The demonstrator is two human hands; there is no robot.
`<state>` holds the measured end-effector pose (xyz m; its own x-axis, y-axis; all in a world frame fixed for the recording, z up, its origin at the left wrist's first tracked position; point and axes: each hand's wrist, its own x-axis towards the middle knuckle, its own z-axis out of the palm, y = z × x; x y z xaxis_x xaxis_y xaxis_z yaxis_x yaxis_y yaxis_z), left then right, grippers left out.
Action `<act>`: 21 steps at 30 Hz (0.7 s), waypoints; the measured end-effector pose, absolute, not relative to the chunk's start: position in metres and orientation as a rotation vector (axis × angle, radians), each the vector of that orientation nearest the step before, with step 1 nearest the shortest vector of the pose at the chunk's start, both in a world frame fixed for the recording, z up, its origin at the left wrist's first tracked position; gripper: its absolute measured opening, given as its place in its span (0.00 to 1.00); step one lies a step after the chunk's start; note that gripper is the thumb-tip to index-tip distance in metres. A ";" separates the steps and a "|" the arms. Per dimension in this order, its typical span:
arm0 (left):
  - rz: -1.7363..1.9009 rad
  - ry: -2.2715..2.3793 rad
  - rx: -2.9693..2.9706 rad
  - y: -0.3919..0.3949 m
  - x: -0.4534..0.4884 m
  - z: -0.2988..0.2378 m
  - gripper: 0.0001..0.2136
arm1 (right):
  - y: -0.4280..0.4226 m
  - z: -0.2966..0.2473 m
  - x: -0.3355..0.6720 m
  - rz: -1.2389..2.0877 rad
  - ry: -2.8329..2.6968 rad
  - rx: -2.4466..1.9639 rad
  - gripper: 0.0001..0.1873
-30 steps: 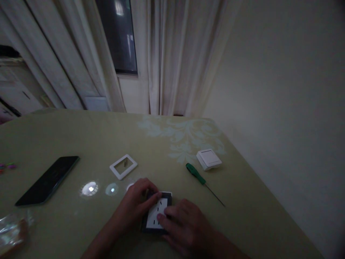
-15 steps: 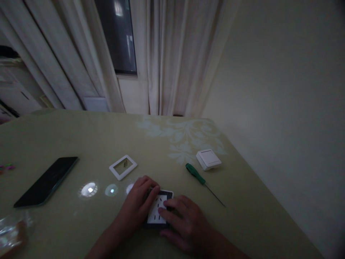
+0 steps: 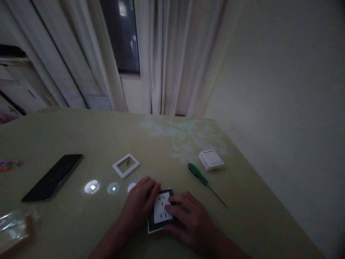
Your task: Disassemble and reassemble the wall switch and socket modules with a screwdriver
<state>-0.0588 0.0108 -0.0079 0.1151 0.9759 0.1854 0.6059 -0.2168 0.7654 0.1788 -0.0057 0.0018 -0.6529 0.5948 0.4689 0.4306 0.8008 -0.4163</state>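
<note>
A wall socket (image 3: 162,208) with a white face, several slots and a dark surround lies tilted on the table before me. My left hand (image 3: 141,198) grips its left edge, fingers curled and thumb along the upper side. My right hand (image 3: 185,214) holds the right edge, with fingertips resting on the white face. Beyond the left hand lies a white rectangular frame (image 3: 118,171), and two small screws (image 3: 128,162) show inside its opening. To the right is a screwdriver (image 3: 198,173) with a green handle and a thin shaft, beside a white wall switch (image 3: 211,159).
A dark phone or tablet (image 3: 52,178) lies on the left of the table (image 3: 99,133). Nearer me is a clear plastic bag (image 3: 16,230); small coloured pieces (image 3: 7,165) sit at the far left. Curtains (image 3: 183,64) hang behind, and a wall (image 3: 285,93) runs along the right.
The socket has turned slightly between my hands, and its lower left corner now shows. The whole view has shifted a little, so the table things appear further right.
</note>
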 end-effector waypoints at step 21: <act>0.948 1.264 1.688 0.020 -0.073 -0.010 0.13 | 0.007 -0.006 0.194 0.295 -2.348 -0.741 0.17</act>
